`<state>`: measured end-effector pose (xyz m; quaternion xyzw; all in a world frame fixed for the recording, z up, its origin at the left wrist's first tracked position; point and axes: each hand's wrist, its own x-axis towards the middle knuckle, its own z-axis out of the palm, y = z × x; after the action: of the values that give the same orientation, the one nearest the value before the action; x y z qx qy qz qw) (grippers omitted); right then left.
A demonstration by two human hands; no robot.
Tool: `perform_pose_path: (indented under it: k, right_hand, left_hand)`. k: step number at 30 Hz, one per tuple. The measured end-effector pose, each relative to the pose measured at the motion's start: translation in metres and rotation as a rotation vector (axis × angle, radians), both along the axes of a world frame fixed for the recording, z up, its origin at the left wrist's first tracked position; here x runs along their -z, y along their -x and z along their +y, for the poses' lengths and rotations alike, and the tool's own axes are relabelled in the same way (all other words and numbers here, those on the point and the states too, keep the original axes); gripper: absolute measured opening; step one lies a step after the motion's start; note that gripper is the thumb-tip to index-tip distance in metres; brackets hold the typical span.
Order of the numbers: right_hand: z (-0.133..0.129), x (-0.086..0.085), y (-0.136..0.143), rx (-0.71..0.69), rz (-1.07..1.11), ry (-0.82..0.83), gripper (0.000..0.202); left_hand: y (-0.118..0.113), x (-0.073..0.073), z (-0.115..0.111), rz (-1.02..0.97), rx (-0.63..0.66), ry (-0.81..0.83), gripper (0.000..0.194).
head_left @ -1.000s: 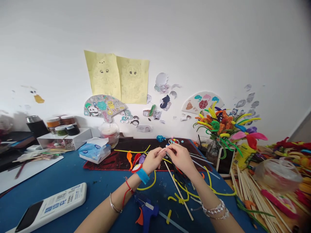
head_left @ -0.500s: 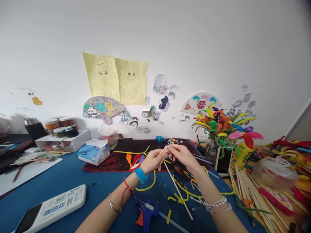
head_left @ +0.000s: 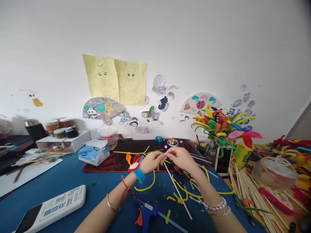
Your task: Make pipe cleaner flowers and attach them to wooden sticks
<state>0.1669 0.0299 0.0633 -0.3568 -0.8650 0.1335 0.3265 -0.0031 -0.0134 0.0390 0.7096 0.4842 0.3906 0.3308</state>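
Observation:
My left hand (head_left: 153, 161) and my right hand (head_left: 181, 157) meet fingertip to fingertip above the middle of the desk. Both are closed in a pinch; whatever lies between the fingertips is too small to make out. Just below them a thin wooden stick (head_left: 178, 191) slants across the mat. Yellow pipe cleaners (head_left: 148, 188) lie curled around both hands, and black-handled scissors (head_left: 181, 174) are partly hidden by my right hand. A blue glue gun (head_left: 148, 212) with an orange trigger rests nearer to me, a clear glue stick (head_left: 173, 222) behind it.
Behind the hands is a small dish of coloured pompoms (head_left: 173, 142). A vase of pipe-cleaner flowers (head_left: 216, 129) and a propped phone (head_left: 223, 160) stand right, beside many wooden sticks (head_left: 252, 191). At left are a tissue pack (head_left: 94, 152) and a white device (head_left: 53, 207).
My fingertips have shifted slightly lower and remain pinched together. A white pompom near the dish has come into view behind them. The things on the desk stay where they were.

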Motion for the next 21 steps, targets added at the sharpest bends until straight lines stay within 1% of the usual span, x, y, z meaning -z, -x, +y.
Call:
perform_pose_path:
  k: [3, 4, 6, 9, 12, 14, 15, 17, 19, 21]
  right_hand:
    - [-0.001, 0.004, 0.004, 0.074, 0.0, -0.03, 0.014]
    - [-0.003, 0.005, 0.007, 0.096, 0.002, -0.052, 0.013]
    - [-0.006, 0.007, 0.012, 0.141, 0.006, -0.13, 0.011]
    - [-0.011, 0.011, 0.022, 0.202, -0.008, -0.293, 0.012]
    - [-0.014, 0.018, 0.029, 0.248, -0.062, -0.474, 0.018]
    - [-0.015, 0.022, 0.033, 0.252, -0.094, -0.555, 0.023]
    - [-0.014, 0.023, 0.033, 0.25, -0.093, -0.567, 0.025]
    - [-0.013, 0.024, 0.033, 0.238, -0.043, -0.532, 0.026]
    - [-0.01, 0.022, 0.031, 0.22, 0.067, -0.434, 0.024]
    - [-0.005, 0.019, 0.027, 0.168, 0.202, -0.289, 0.022]
  left_hand:
    - [0.001, 0.0, 0.0, 0.069, -0.067, -0.133, 0.034]
    - [0.001, 0.0, 0.0, 0.064, -0.075, -0.144, 0.034]
    - [0.001, 0.0, 0.001, -0.033, -0.068, -0.076, 0.033]
    - [-0.001, 0.002, 0.003, -0.205, -0.065, 0.051, 0.036]
    - [-0.001, 0.005, 0.007, -0.269, -0.063, 0.1, 0.041]
    - [0.002, 0.005, 0.01, -0.296, -0.048, 0.13, 0.044]
    - [0.004, 0.005, 0.01, -0.307, -0.034, 0.147, 0.045]
    - [0.009, 0.004, 0.011, -0.333, 0.014, 0.199, 0.046]
    - [0.014, 0.003, 0.011, -0.36, 0.063, 0.261, 0.047]
    - [0.016, 0.002, 0.01, -0.375, 0.079, 0.297, 0.049]
